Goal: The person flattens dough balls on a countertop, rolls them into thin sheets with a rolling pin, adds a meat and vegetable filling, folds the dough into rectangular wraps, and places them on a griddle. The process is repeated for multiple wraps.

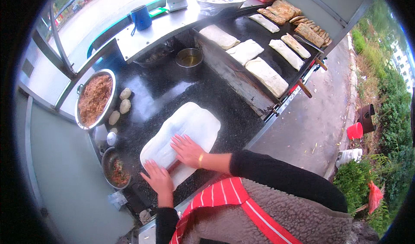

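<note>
A wide sheet of white dough (188,124) lies rolled out flat on the black stone worktop (223,101). Both of my palms press down near its front edge. My left hand (159,179) is at the near left corner, fingers spread and straight. To its right, my right hand (188,151) reaches over the dough with fingers extended, a yellow band at the wrist. Between and under the hands shows a reddish-brown length, apparently a rolling pin (175,166); the palms hide most of it. Neither hand's fingers wrap around anything.
Left stand a metal basin of minced filling (95,99), several dough balls (125,106) and a bowl of chopped red food (117,171). A metal pot of oil (189,57) sits behind. On the right, a griddle (240,25) bears filled flatbreads (267,77); wooden handles (304,89) jut from its side.
</note>
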{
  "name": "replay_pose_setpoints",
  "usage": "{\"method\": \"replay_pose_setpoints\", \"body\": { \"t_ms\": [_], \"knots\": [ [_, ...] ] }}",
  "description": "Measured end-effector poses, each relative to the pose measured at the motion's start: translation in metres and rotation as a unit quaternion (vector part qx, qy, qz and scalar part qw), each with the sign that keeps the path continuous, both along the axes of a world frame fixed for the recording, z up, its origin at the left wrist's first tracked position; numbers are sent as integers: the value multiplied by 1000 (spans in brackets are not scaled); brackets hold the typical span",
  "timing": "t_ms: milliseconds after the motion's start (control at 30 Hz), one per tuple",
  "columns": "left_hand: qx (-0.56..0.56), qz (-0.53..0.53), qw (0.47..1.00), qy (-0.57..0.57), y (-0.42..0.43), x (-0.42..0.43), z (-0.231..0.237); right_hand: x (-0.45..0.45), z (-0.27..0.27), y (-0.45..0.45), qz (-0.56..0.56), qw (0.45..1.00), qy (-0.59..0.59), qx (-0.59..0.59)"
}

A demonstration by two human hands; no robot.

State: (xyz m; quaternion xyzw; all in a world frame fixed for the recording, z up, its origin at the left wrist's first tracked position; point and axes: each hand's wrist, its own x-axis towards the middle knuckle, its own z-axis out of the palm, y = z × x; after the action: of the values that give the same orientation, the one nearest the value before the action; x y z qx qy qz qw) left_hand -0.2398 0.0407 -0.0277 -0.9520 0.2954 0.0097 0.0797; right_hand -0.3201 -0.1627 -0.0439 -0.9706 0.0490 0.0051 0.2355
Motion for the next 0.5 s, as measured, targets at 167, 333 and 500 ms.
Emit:
{"method": "replay_pose_setpoints", "body": {
  "t_ms": [167,333,500],
  "knots": [
    [1,-79,997,7,28,-45,9,-52,9,25,1,998,35,-55],
    [-35,-87,995,-29,35,-50,15,-49,12,37,20,996,-60,-56],
    [-113,-139,978,108,55,-100,24,-105,-2,30,114,990,-76,-36]
  ]
}}
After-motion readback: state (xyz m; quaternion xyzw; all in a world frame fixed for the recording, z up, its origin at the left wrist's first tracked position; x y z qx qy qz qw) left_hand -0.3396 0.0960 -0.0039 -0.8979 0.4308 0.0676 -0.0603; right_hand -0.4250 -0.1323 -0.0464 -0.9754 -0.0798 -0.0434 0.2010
